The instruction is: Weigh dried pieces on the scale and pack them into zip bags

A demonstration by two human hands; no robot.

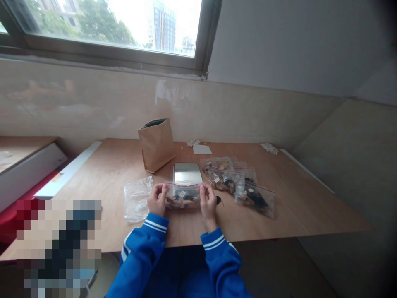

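Note:
Between my two hands is a clear zip bag with a red seal line, holding dark and brown dried pieces and a small white packet. My left hand pinches its upper left corner, and my right hand pinches the upper right one. Just behind the bag lies a flat scale with a shiny metal top, its near part hidden. Beside my left hand an unfilled clear plastic bag rests on the table. A small dark piece lies by my right hand.
Several filled zip bags overlap to the right. A brown paper bag stands open at the back left. White paper and crumpled tissue lie along the wooden table's far side. A pixelated patch covers the lower left.

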